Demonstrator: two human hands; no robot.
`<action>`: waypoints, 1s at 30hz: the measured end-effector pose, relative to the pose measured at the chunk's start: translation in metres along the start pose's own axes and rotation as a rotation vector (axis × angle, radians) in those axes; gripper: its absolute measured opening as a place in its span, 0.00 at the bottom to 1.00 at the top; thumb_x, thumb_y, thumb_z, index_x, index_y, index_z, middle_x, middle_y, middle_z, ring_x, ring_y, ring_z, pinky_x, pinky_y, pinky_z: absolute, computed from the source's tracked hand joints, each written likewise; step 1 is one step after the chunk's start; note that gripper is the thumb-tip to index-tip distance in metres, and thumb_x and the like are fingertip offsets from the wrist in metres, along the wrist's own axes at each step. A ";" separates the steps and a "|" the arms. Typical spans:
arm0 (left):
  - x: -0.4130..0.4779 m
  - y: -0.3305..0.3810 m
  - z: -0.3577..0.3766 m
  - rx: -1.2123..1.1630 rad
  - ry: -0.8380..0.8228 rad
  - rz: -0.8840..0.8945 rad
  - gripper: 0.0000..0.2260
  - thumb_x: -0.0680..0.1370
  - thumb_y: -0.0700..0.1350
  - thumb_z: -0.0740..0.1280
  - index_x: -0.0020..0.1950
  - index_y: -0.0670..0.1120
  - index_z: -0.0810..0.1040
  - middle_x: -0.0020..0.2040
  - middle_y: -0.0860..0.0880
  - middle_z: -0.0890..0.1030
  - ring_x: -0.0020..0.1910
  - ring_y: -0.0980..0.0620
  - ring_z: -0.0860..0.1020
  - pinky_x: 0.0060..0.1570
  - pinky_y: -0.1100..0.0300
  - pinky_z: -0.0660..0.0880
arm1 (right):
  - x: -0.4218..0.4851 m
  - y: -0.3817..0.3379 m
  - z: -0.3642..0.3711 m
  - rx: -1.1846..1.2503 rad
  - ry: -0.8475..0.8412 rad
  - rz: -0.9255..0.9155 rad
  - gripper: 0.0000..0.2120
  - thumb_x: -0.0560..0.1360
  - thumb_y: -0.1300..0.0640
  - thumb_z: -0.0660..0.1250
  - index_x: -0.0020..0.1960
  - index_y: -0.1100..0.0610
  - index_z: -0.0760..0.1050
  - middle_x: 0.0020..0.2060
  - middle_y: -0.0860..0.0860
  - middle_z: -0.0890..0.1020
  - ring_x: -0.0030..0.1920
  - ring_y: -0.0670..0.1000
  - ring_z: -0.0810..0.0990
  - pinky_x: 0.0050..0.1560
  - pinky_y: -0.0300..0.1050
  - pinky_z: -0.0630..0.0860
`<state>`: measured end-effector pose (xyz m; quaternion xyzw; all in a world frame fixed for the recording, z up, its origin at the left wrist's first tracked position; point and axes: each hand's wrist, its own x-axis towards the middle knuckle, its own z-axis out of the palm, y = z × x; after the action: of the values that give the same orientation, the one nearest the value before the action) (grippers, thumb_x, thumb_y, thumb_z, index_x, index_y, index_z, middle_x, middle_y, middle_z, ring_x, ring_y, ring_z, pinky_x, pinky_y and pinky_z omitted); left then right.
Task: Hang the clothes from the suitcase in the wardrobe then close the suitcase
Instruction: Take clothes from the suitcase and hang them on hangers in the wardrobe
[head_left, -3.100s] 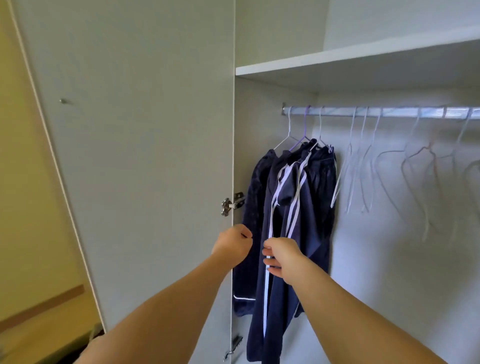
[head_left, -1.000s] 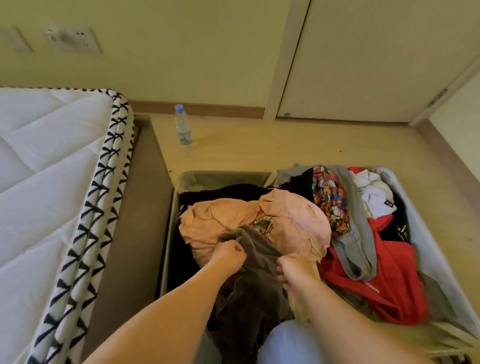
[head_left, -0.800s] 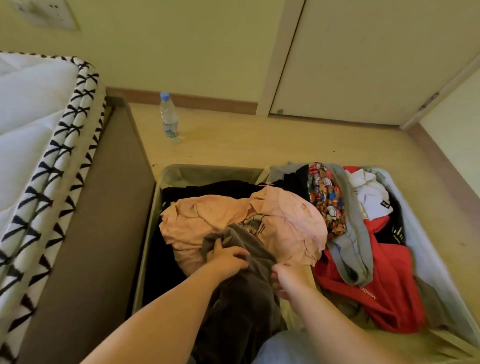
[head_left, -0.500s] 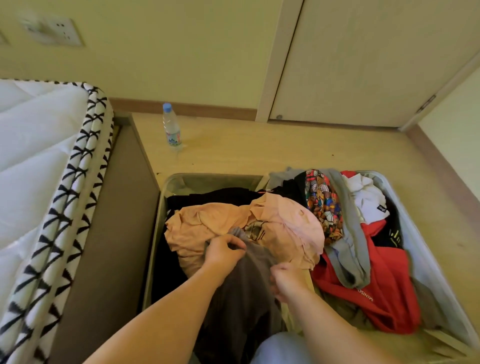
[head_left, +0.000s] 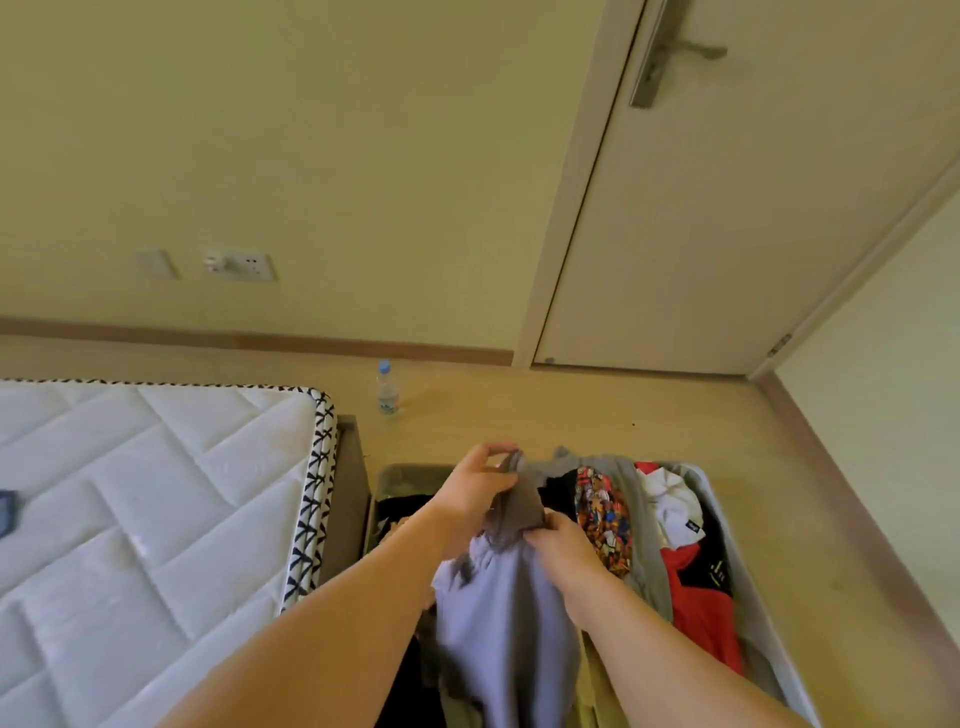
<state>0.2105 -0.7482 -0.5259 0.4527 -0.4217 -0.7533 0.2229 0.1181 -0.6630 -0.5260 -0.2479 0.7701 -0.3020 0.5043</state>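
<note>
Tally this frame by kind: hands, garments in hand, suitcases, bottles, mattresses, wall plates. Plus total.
Hands: 2, left hand, right hand
Garments in hand: 1, grey-brown garment, gripped by both
Suitcases: 1, suitcase, open
Bottles: 1, water bottle
Mattresses: 1, mattress
Wall plates: 2, blank plate, socket plate
Total: 8

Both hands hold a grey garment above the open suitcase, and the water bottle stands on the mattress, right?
Not quite: in the head view the water bottle stands on the floor beyond the mattress, not on it. The left hand and right hand do hold the grey garment above the suitcase.
</note>
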 end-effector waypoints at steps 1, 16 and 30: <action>-0.014 0.021 0.001 0.076 0.015 0.006 0.16 0.79 0.30 0.56 0.60 0.48 0.71 0.49 0.44 0.75 0.43 0.49 0.75 0.42 0.56 0.74 | -0.020 -0.019 -0.008 0.075 0.037 -0.001 0.07 0.78 0.64 0.59 0.55 0.59 0.73 0.51 0.57 0.79 0.42 0.49 0.73 0.39 0.39 0.71; -0.171 0.224 0.013 0.728 0.215 0.393 0.09 0.78 0.38 0.58 0.55 0.42 0.74 0.49 0.42 0.77 0.48 0.46 0.74 0.44 0.61 0.68 | -0.191 -0.196 -0.031 0.488 0.099 -0.370 0.17 0.75 0.68 0.57 0.60 0.55 0.69 0.42 0.52 0.77 0.39 0.46 0.75 0.32 0.36 0.70; -0.262 0.282 0.035 0.774 0.089 0.559 0.10 0.74 0.42 0.65 0.33 0.48 0.71 0.32 0.49 0.73 0.34 0.50 0.71 0.32 0.62 0.66 | -0.249 -0.196 -0.045 0.210 0.526 -0.514 0.09 0.77 0.61 0.59 0.40 0.56 0.74 0.41 0.58 0.79 0.45 0.56 0.77 0.44 0.47 0.71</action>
<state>0.2951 -0.6987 -0.1522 0.4036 -0.7669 -0.4320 0.2499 0.1828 -0.6184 -0.2157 -0.2937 0.7509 -0.5492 0.2199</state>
